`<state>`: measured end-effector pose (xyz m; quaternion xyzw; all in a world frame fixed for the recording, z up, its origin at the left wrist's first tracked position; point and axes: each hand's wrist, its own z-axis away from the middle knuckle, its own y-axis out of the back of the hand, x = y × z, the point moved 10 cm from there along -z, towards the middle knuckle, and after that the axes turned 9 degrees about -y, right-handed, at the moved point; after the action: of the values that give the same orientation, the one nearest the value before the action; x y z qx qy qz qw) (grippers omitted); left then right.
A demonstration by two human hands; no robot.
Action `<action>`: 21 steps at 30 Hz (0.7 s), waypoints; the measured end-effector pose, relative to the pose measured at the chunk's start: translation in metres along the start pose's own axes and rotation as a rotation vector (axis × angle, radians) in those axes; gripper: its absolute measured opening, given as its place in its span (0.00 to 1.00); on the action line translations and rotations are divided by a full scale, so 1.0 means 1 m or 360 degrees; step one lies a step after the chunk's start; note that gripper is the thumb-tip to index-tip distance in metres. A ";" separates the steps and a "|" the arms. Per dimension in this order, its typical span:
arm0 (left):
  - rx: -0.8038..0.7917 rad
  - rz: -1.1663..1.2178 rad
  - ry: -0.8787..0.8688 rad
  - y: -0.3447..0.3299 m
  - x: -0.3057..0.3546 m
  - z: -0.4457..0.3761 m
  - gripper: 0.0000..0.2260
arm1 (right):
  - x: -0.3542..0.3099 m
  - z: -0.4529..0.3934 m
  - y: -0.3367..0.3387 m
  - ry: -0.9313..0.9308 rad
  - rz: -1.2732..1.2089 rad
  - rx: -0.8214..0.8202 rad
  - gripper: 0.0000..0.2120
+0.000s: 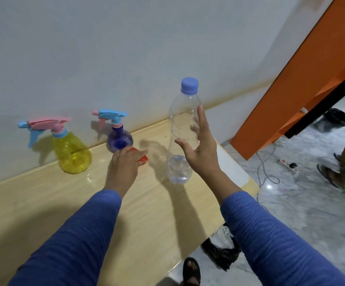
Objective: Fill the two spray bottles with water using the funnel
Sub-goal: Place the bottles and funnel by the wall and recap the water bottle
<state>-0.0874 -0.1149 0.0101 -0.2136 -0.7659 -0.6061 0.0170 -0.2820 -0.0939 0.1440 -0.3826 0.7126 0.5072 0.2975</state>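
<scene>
A yellow spray bottle [72, 151] with a pink and blue trigger head stands by the wall at the left. To its right stands a purple spray bottle [119, 139] with a blue head. My left hand [124, 164] rests over an orange-red funnel [141, 156] lying in front of the purple bottle; most of the funnel is hidden. A tall clear water bottle [180, 129] with a blue cap stands upright, with a little water at its bottom. My right hand [200, 143] is beside it with fingers spread, not gripping it.
The wooden table [64, 203] runs along a white wall. An orange panel [287, 83] leans at the right. On the marble floor lie cables, a power strip [289, 163], a dark bin [334, 118] and another person's sandalled foot [336, 174].
</scene>
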 end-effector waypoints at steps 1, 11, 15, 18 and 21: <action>0.0012 -0.0045 -0.0002 0.000 -0.001 -0.003 0.18 | 0.001 -0.003 0.000 -0.0001 0.0003 0.0004 0.43; 0.0215 0.1154 0.0489 -0.018 -0.007 -0.035 0.24 | 0.010 -0.076 0.006 0.0111 -0.0005 0.0042 0.43; 0.0476 0.1615 0.0703 -0.038 -0.009 -0.058 0.28 | 0.019 -0.120 -0.001 0.0183 -0.0091 -0.0037 0.43; 0.0734 0.1958 0.0951 -0.060 -0.011 -0.069 0.23 | 0.029 -0.150 -0.011 0.0197 -0.0133 -0.0120 0.43; 0.0984 0.2029 0.1081 -0.075 -0.014 -0.073 0.19 | 0.040 -0.175 -0.021 0.0199 -0.0156 -0.0167 0.43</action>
<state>-0.1177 -0.2001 -0.0434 -0.4005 -0.5825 -0.2709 0.6534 -0.2920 -0.2735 0.1550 -0.4631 0.6826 0.5038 0.2566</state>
